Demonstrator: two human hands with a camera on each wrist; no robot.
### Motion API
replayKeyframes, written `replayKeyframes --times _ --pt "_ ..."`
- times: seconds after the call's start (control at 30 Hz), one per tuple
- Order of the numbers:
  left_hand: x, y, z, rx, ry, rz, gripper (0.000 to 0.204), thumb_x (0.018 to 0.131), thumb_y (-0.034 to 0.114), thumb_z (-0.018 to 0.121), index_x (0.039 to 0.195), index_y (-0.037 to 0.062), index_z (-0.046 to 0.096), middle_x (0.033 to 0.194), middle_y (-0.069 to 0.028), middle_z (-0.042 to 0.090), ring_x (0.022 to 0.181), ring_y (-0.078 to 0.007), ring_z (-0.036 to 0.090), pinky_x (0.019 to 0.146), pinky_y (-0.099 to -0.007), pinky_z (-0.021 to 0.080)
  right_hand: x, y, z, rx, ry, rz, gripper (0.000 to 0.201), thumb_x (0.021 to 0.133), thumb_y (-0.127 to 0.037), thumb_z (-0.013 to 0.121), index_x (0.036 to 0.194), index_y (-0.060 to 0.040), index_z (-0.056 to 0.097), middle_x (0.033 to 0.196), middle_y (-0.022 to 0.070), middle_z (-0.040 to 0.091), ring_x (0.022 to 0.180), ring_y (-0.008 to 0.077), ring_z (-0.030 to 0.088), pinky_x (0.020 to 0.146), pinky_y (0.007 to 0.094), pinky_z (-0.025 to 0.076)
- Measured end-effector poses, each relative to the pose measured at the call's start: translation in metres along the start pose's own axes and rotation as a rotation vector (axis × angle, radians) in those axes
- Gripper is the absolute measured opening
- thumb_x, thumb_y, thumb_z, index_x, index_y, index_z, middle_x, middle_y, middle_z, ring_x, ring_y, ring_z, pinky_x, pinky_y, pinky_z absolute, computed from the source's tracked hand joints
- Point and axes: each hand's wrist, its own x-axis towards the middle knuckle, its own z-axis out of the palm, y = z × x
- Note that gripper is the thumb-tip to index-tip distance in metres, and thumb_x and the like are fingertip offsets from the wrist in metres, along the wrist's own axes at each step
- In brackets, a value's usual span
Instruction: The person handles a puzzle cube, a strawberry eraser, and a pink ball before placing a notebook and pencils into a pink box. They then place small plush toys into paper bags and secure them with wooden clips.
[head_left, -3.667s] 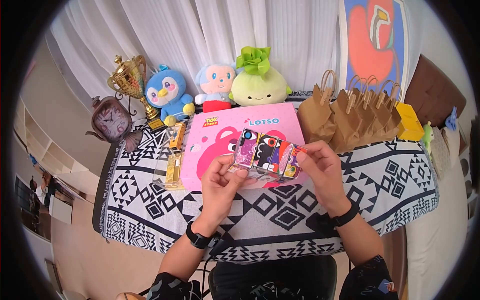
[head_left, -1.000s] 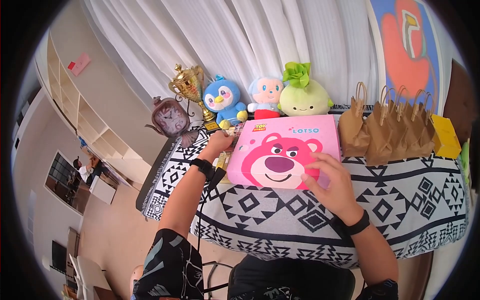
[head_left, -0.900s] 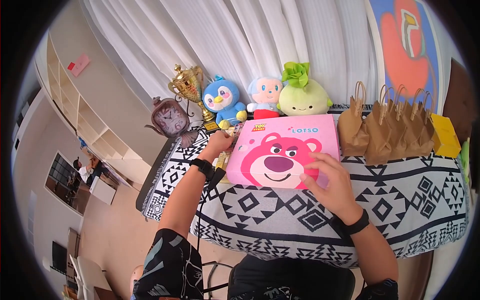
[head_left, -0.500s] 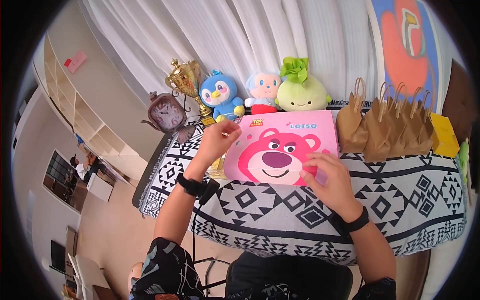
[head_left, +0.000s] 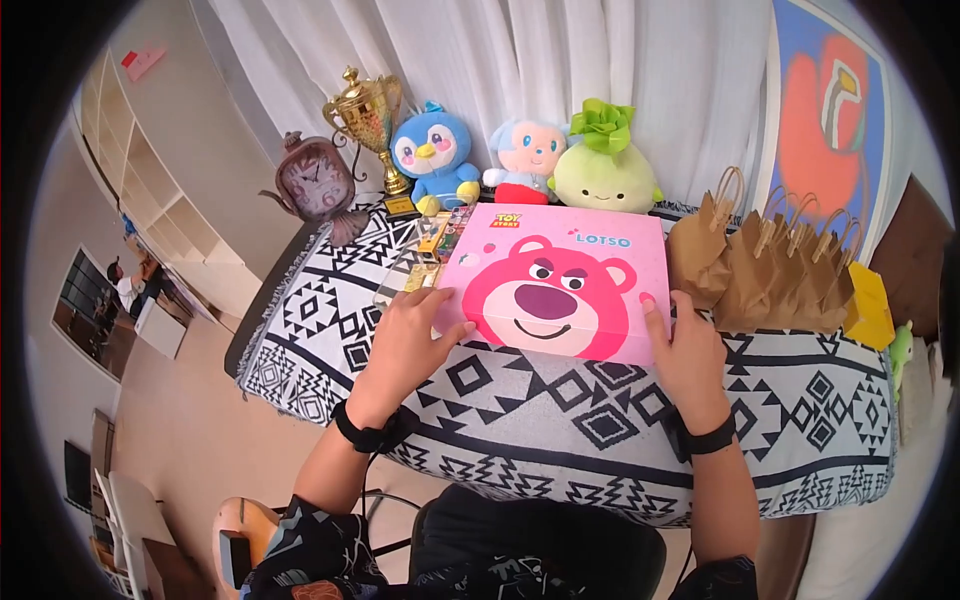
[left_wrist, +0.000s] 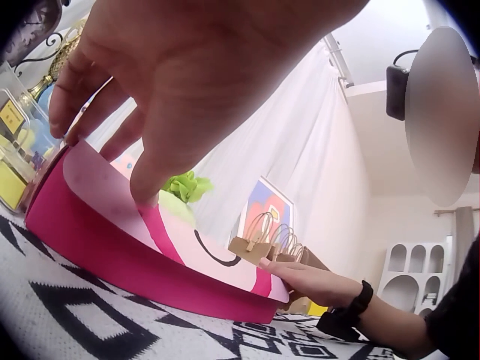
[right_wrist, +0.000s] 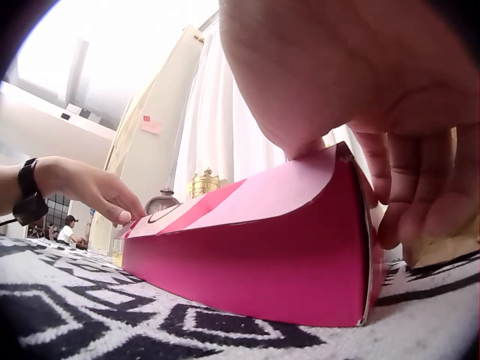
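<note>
A pink gift box (head_left: pixel 550 285) with a bear's face and "LOTSO" on its lid lies on the patterned cloth before me. At its front left corner, my left hand (head_left: pixel 408 338) holds it, thumb on the lid and fingers over the left edge. My right hand (head_left: pixel 692 352) grips the right side, its thumb (right_wrist: pixel 304 146) on the lid and fingers (right_wrist: pixel 412 199) down the side wall. In the right wrist view the box's dark pink front wall (right_wrist: pixel 247 270) stands on the cloth. Small packages (head_left: pixel 433 236), some in clear plastic, lie along the box's left side.
Behind the box stand a clock (head_left: pixel 316 180), a gold trophy (head_left: pixel 366 115), a blue penguin plush (head_left: pixel 433 155), a pale blue plush (head_left: pixel 528 150) and a green plush (head_left: pixel 603 178). Several brown paper bags (head_left: pixel 760 265) and a yellow box (head_left: pixel 868 305) stand at right.
Both hands held a colourful clear-cased package over the box earlier; the left hand then reached the box's left side. Now it has come back to the front left corner, and the right hand grips the right side.
</note>
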Motion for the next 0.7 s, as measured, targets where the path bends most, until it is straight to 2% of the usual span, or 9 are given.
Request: replayKeyframes --times 0.33,0.4,0.43,0.5,0.53,0.57,0.63,0.67,0.7 --pt "-0.004 -0.002 -0.005 -0.153 0.095 0.002 0.044 0.08 0.027 0.088 0.111 -0.0031 0.076 0.105 -0.0215 0.076 0.099 -0.0379 0.07 0.09 -0.0439 0.056 0.002 -0.003 -0.011 -0.069 -0.029 -0.001 0.057 0.103 -0.053 0.056 0.107 0.001 0.072 0.07 0.0229 0.069 0.071 0.0438 0.071 0.067 0.0511 0.054" --pt "-0.003 0.002 -0.012 -0.228 0.131 -0.082 0.042 0.083 0.024 0.087 0.114 -0.0021 0.075 0.106 -0.0184 0.076 0.101 -0.0308 0.073 0.09 -0.0399 0.056 0.002 -0.009 -0.021 0.024 -0.005 0.017 0.051 0.105 -0.047 0.058 0.112 0.0019 0.073 0.065 0.0168 0.067 0.06 0.0299 0.069 0.061 0.0419 0.053" --pt "0.0 0.002 -0.016 -0.238 0.138 -0.08 0.042 0.083 0.024 0.087 0.114 -0.0021 0.075 0.106 -0.0184 0.076 0.101 -0.0308 0.073 0.09 -0.0399 0.056 0.002 -0.009 -0.024 0.014 0.0 0.014 0.051 0.105 -0.047 0.058 0.112 0.0019 0.073 0.065 0.0168 0.067 0.06 0.0299 0.069 0.061 0.0419 0.053" --pt "0.011 -0.003 -0.025 -0.502 0.145 -0.244 0.043 0.091 0.025 0.082 0.123 -0.0024 0.071 0.105 -0.0135 0.077 0.104 -0.022 0.072 0.091 -0.0375 0.056 0.006 -0.007 -0.031 0.41 0.107 -0.015 0.043 0.107 -0.037 0.06 0.117 0.003 0.073 0.063 0.0072 0.064 0.057 0.0128 0.061 0.056 0.0308 0.048" --pt "0.02 -0.009 -0.031 -0.729 0.072 -0.335 0.05 0.094 0.03 0.08 0.129 -0.0043 0.067 0.109 -0.0171 0.076 0.105 -0.0184 0.072 0.088 -0.0312 0.056 0.01 -0.007 -0.037 0.471 0.093 0.01 0.038 0.109 -0.03 0.06 0.126 0.0029 0.069 0.064 -0.0008 0.06 0.058 0.0044 0.052 0.054 0.024 0.042" --pt "0.028 -0.012 -0.029 -0.986 0.123 -0.282 0.059 0.098 0.032 0.076 0.14 -0.0057 0.057 0.121 -0.0177 0.071 0.109 -0.0169 0.069 0.091 -0.0301 0.055 0.014 -0.012 -0.043 0.462 0.093 0.004 0.038 0.109 -0.03 0.06 0.126 0.0029 0.069 0.064 -0.0008 0.06 0.058 0.0044 0.052 0.054 0.024 0.042" --pt "0.054 -0.013 -0.044 -1.138 0.117 -0.295 0.072 0.102 0.037 0.071 0.152 -0.0059 0.042 0.14 -0.0213 0.06 0.121 -0.0229 0.066 0.102 -0.0329 0.052 0.028 -0.022 -0.053 0.767 0.154 -0.033 0.046 0.11 -0.035 0.057 0.138 0.0009 0.061 0.087 0.0047 0.07 0.071 0.0097 0.064 0.064 0.0249 0.05" --pt "0.07 -0.011 -0.048 -1.144 0.115 -0.297 0.072 0.102 0.037 0.071 0.152 -0.0059 0.042 0.14 -0.0213 0.06 0.121 -0.0229 0.066 0.102 -0.0329 0.052 0.041 -0.028 -0.053 0.76 0.154 -0.032 0.046 0.11 -0.035 0.057 0.138 0.0009 0.061 0.087 0.0047 0.07 0.071 0.0097 0.064 0.064 0.0249 0.05" --pt "0.087 -0.006 -0.049 -1.285 0.171 -0.264 0.077 0.105 0.04 0.065 0.157 -0.0053 0.033 0.145 -0.0203 0.057 0.127 -0.0258 0.062 0.107 -0.0356 0.049 0.058 -0.035 -0.051 0.879 0.202 -0.092 0.05 0.11 -0.038 0.056 0.142 -0.0001 0.057 0.102 0.0087 0.069 0.085 0.0136 0.067 0.074 0.0272 0.053"
